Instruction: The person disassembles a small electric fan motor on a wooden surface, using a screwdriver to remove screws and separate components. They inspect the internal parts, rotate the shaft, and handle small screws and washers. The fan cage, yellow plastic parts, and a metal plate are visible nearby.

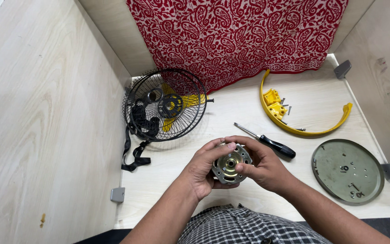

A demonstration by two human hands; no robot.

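A small round fan motor (229, 166), metal with a brass-coloured centre, is held over the tabletop (231, 113) between both hands. My left hand (201, 169) cups its left side with the thumb on the top rim. My right hand (262, 165) grips its right side, fingers curled over the top edge and thumb on the front face. A black-handled screwdriver (269, 142) lies on the table just beyond my right hand.
A black wire fan guard (165, 105) with yellow blades and a black strap leans at the back left. A curved yellow bracket (294, 118) with loose screws lies at the back right. A round grey-green metal plate (347, 171) holding small screws rests at the right. Red patterned cloth (235, 36) hangs behind.
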